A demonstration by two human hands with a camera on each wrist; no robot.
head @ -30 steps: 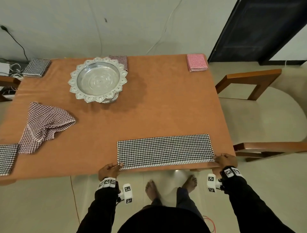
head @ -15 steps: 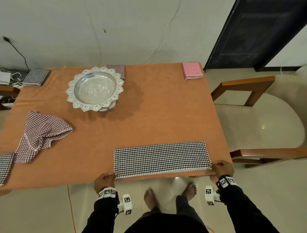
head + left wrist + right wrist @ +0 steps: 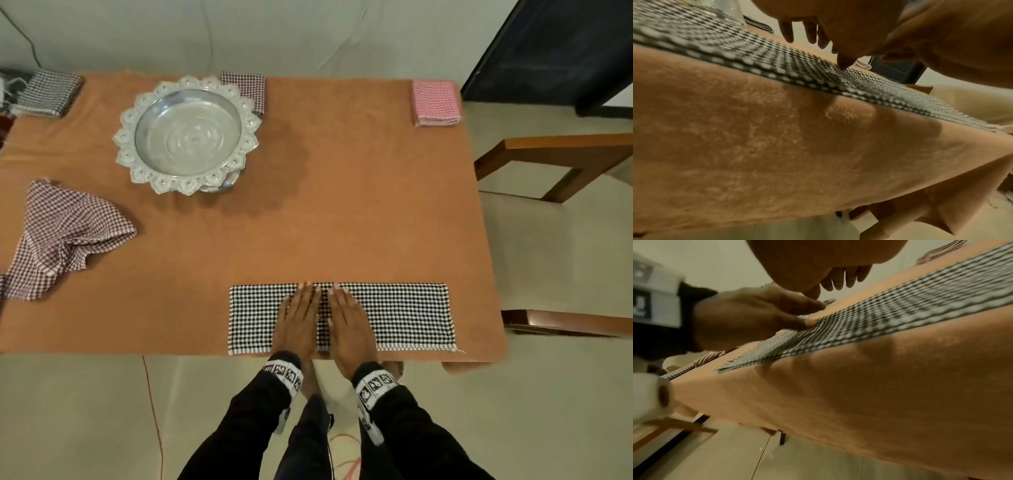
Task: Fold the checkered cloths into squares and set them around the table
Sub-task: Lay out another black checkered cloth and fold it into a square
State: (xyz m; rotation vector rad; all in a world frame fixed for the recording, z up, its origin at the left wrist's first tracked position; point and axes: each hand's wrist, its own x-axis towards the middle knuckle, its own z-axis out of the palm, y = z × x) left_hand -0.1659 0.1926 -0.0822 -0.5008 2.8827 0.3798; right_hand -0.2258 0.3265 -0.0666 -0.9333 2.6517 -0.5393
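Observation:
A black-and-white checkered cloth (image 3: 404, 315), folded into a long strip, lies along the near edge of the orange-covered table (image 3: 342, 205). Both my hands lie flat on its middle, side by side, fingers straight and pointing away from me: left hand (image 3: 298, 318), right hand (image 3: 349, 322). In the left wrist view the cloth (image 3: 756, 65) runs along the table edge under my left hand (image 3: 807, 32). The right wrist view shows the strip (image 3: 879, 313) under my right hand (image 3: 844, 277). A crumpled maroon checkered cloth (image 3: 65, 236) lies at the left.
A silver scalloped bowl (image 3: 186, 133) stands at the back left. Folded squares sit around the table: pink (image 3: 435, 102) at the far right corner, maroon (image 3: 246, 89) behind the bowl, black-and-white (image 3: 48, 92) at the far left corner. A wooden chair (image 3: 561, 164) stands to the right.
Both hands let go of the strip's near corners and came together at its middle, now pressing flat on it. The head view moved closer to the table.

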